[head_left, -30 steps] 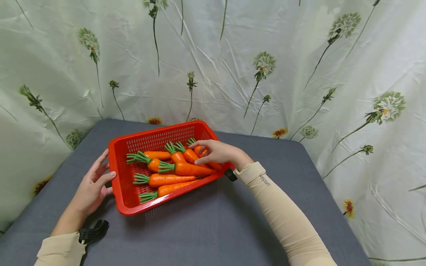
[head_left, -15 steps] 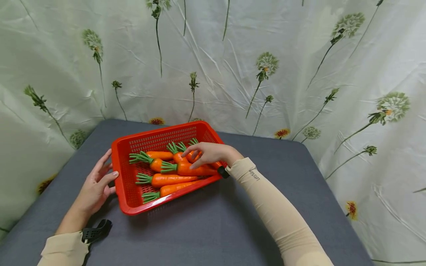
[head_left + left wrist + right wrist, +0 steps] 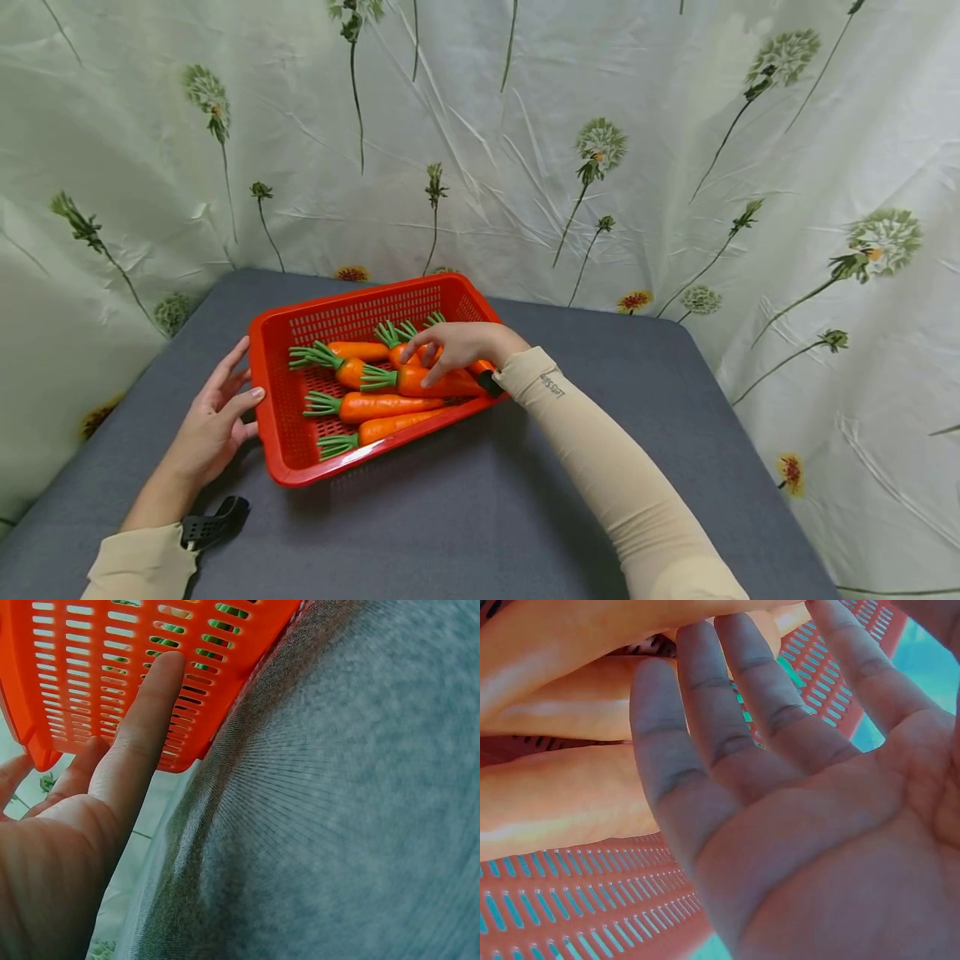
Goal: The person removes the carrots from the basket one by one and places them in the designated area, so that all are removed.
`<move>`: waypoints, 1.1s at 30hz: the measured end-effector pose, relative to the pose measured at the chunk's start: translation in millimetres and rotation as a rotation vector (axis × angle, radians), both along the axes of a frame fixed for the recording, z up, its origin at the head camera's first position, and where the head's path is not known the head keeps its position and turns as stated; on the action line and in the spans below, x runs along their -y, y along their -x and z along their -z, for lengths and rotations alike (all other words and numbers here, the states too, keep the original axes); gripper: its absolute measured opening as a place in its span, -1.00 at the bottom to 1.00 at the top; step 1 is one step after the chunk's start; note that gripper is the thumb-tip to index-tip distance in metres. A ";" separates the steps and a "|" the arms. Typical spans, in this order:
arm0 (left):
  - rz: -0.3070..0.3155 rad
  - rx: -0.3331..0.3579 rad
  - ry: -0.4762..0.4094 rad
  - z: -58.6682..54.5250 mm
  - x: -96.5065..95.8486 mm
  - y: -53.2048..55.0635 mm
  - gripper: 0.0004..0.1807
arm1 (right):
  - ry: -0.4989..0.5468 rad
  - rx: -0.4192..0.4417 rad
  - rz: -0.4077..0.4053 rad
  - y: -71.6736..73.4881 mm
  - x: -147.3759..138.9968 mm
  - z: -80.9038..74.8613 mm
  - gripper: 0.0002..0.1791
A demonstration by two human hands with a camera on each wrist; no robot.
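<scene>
Dandelion-printed curtain [image 3: 510, 200] hangs behind; carrots [image 3: 386, 406] lie inside the red perforated basket [image 3: 375, 450]; right hand [image 3: 461, 344], loosely spread above them, grips nothing visible; left hand [image 3: 213, 425], unclenched, touches the basket; careless pull might slide it.

Soft head-view light — faint shadows, right fingers [image 3: 709, 701] dim, colour-tinted

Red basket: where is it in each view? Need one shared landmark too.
Head: the red basket sits just left of centre on the table.
Left wrist: upper left, cut off by the top edge, partly behind the left hand.
Right wrist: mainly lower left and upper right, partly hidden by carrots and the right hand.
Shared landmark: its slotted walls.
</scene>
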State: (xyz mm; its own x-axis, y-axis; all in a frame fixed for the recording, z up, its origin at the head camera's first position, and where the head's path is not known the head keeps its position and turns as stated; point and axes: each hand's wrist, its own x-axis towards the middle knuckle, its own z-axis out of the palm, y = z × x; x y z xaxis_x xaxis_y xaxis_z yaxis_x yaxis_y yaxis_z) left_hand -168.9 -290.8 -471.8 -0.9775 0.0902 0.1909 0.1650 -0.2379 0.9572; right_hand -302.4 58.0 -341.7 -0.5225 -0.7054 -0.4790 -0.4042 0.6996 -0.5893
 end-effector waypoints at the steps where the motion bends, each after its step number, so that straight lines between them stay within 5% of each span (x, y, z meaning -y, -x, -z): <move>1: -0.001 0.000 0.002 0.0 -0.1 -0.1 -0.15 | -0.009 -0.005 0.000 0.1 0.6 0.2 -0.42; 21: -0.015 0.012 0.030 -0.7 -0.7 -1.1 -0.15 | -0.065 0.074 0.080 0.0 9.4 2.0 -0.45; 33: -0.023 0.029 0.046 0.6 0.6 -1.0 -0.15 | -0.034 -0.007 0.058 -0.4 6.3 -5.6 -0.47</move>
